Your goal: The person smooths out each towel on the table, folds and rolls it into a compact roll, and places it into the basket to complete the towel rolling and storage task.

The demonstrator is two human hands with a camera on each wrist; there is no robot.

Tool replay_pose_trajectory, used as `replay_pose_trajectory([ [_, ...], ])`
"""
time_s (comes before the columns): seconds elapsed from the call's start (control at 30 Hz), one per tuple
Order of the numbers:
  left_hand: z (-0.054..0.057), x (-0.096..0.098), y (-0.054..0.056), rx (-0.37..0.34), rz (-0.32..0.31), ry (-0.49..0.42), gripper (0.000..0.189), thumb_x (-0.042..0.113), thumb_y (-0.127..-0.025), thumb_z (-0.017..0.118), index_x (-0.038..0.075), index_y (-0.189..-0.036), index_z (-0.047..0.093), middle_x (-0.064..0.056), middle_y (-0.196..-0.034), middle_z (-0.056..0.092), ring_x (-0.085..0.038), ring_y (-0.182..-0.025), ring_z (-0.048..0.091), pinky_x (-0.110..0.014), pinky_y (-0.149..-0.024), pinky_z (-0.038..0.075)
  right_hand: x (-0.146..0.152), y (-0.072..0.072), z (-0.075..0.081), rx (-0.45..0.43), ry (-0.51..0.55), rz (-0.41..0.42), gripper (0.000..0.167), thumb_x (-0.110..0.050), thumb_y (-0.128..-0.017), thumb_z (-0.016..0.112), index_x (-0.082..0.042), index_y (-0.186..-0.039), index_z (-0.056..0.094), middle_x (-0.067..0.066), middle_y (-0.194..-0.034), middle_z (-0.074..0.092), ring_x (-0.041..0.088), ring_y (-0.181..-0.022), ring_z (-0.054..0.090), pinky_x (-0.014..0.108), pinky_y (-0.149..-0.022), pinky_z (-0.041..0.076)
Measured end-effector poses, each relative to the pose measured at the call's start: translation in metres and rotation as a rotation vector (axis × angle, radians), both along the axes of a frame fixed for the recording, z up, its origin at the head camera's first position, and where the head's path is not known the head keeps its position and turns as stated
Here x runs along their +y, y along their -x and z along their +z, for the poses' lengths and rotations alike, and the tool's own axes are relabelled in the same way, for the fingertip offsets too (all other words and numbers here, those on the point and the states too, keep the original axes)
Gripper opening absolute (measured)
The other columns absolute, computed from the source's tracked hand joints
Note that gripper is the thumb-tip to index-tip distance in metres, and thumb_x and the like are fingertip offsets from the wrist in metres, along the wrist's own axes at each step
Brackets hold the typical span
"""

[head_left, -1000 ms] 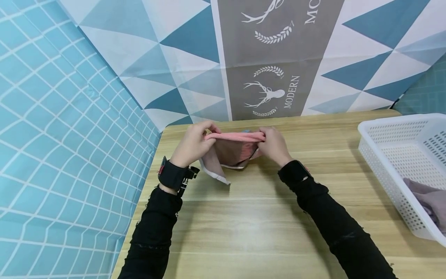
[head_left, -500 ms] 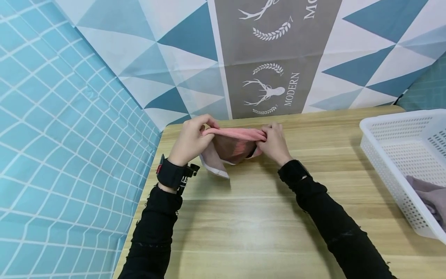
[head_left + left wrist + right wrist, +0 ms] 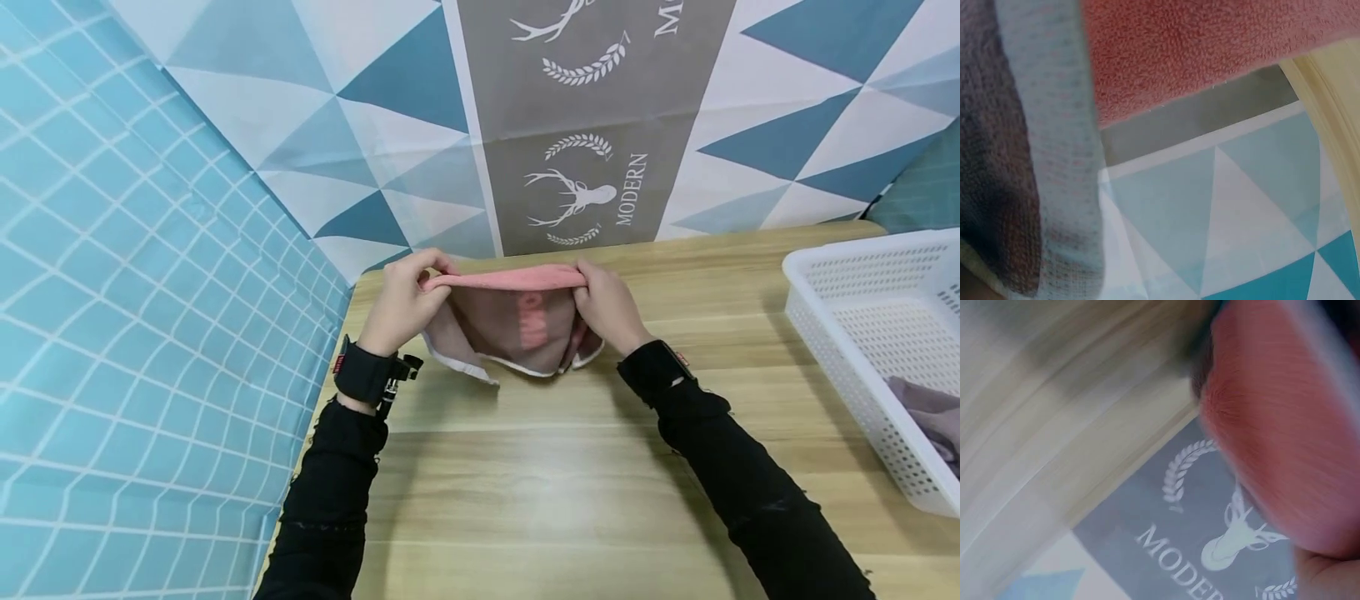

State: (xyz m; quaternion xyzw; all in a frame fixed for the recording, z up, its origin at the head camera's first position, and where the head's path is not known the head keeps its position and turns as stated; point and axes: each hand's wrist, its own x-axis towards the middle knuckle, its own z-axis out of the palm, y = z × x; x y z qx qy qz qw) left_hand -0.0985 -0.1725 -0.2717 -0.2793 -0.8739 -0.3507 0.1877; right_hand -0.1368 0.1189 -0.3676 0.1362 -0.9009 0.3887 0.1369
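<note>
A small terry towel (image 3: 495, 317), brownish-mauve with a pink patch and a pale hem, hangs between both hands above the far part of the table. Its pink face shows along the folded top edge. My left hand (image 3: 405, 302) pinches the top left end between thumb and fingers. At the top right end, my right hand (image 3: 609, 307) grips the cloth. Close up in the left wrist view are the pale hem and pink pile of the towel (image 3: 1210, 50). The right wrist view has the pink towel (image 3: 1272, 437) blurred, with part of the hand below it.
A white perforated plastic basket (image 3: 832, 333) stands at the right of the wooden table (image 3: 525, 500), with a mauve cloth (image 3: 926, 417) inside. Behind the table's far edge rises a patterned wall covering (image 3: 405, 133). Blue grid-patterned sheeting (image 3: 150, 333) borders the left side.
My right hand has moved slightly right, away from the left hand. The towel's top edge is stretched wider, and more of its hanging mauve side and pink patch shows.
</note>
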Motion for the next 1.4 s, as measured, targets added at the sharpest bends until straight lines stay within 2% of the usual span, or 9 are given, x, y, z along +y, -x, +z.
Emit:
replay_pose_trajectory([
  [0.2, 0.002, -0.018, -0.001, -0.008, 0.044, -0.019, 0.021, -0.005, -0.091, 0.054, 0.010, -0.092, 0.069, -0.005, -0.087, 0.066, -0.011, -0.051, 0.026, -0.027, -0.056, 0.024, 0.013, -0.009, 0.000, 0.133, -0.077, 0.070, 0.017, -0.018, -0.096, 0.049, -0.013, -0.080, 0.053, 0.002, -0.065, 0.050, 0.022, -0.060, 0.048, 0.035, -0.059, 0.039],
  [0.33, 0.001, -0.027, 0.000, -0.042, 0.057, -0.032, 0.020, -0.002, -0.093, 0.054, 0.010, -0.093, 0.069, -0.005, -0.089, 0.067, -0.011, -0.051, 0.029, -0.028, -0.056, 0.025, 0.023, -0.013, 0.009, 0.145, -0.143, 0.248, 0.026, -0.035, -0.098, 0.062, -0.016, -0.082, 0.052, -0.003, -0.066, 0.046, 0.014, -0.057, 0.044, 0.030, -0.055, 0.037],
  [0.47, 0.000, -0.038, 0.000, -0.050, 0.090, -0.050, 0.017, -0.001, -0.095, 0.054, 0.008, -0.095, 0.069, -0.007, -0.092, 0.066, -0.012, -0.053, 0.033, -0.028, -0.057, 0.025, 0.035, -0.014, 0.019, 0.077, -0.218, 0.340, 0.018, -0.027, -0.092, 0.072, -0.013, -0.095, 0.061, -0.001, -0.076, 0.058, 0.016, -0.066, 0.053, 0.035, -0.063, 0.046],
  [0.63, 0.003, -0.050, -0.001, -0.049, 0.104, -0.028, 0.015, 0.000, -0.094, 0.056, 0.008, -0.096, 0.068, -0.006, -0.093, 0.066, -0.011, -0.053, 0.029, -0.028, -0.058, 0.025, 0.054, -0.012, 0.029, -0.003, -0.219, 0.312, 0.025, -0.012, -0.089, 0.068, -0.010, -0.114, 0.065, 0.006, -0.096, 0.068, 0.022, -0.083, 0.060, 0.045, -0.078, 0.049],
  [0.77, 0.004, -0.059, -0.004, -0.040, 0.121, 0.002, 0.014, 0.003, -0.095, 0.057, 0.009, -0.099, 0.070, -0.007, -0.075, 0.055, -0.011, -0.054, 0.023, -0.028, -0.057, 0.022, 0.065, -0.013, 0.035, 0.012, -0.214, 0.319, 0.029, -0.011, -0.089, 0.070, -0.010, -0.117, 0.064, 0.008, -0.104, 0.069, 0.025, -0.092, 0.063, 0.047, -0.085, 0.049],
  [0.87, 0.002, -0.069, -0.007, -0.026, 0.149, 0.023, 0.013, 0.007, -0.096, 0.062, 0.010, -0.103, 0.073, -0.009, -0.073, 0.057, -0.012, -0.054, 0.027, -0.028, -0.057, 0.023, 0.073, -0.016, 0.041, 0.019, -0.224, 0.323, 0.029, -0.009, -0.091, 0.068, -0.012, -0.120, 0.064, 0.008, -0.107, 0.069, 0.025, -0.095, 0.063, 0.046, -0.086, 0.048],
  [1.1, 0.006, -0.090, -0.019, -0.009, 0.235, 0.036, 0.017, 0.015, -0.094, 0.069, 0.010, -0.107, 0.077, -0.011, -0.098, 0.075, -0.013, -0.079, 0.064, -0.016, -0.070, 0.043, 0.097, -0.031, 0.068, 0.003, -0.173, 0.292, 0.029, 0.002, -0.095, 0.059, -0.009, -0.120, 0.070, 0.009, -0.101, 0.071, 0.016, -0.077, 0.061, 0.025, -0.072, 0.046],
  [1.2, 0.010, -0.095, -0.023, -0.019, 0.251, 0.025, 0.018, 0.018, -0.094, 0.070, 0.010, -0.107, 0.078, -0.011, -0.099, 0.075, -0.005, -0.086, 0.066, -0.014, -0.077, 0.047, 0.106, -0.038, 0.082, 0.012, -0.166, 0.285, 0.025, 0.002, -0.094, 0.063, -0.008, -0.116, 0.071, 0.007, -0.101, 0.071, 0.012, -0.088, 0.058, 0.014, -0.075, 0.043],
  [1.4, 0.023, -0.105, -0.039, -0.027, 0.227, 0.001, 0.016, 0.018, -0.092, 0.072, 0.010, -0.104, 0.079, -0.010, -0.094, 0.075, 0.010, -0.082, 0.061, -0.013, -0.075, 0.047, 0.123, -0.057, 0.105, 0.054, -0.211, 0.239, 0.021, -0.005, -0.094, 0.067, -0.012, -0.112, 0.074, 0.005, -0.099, 0.073, 0.001, -0.078, 0.056, 0.010, -0.069, 0.040],
])
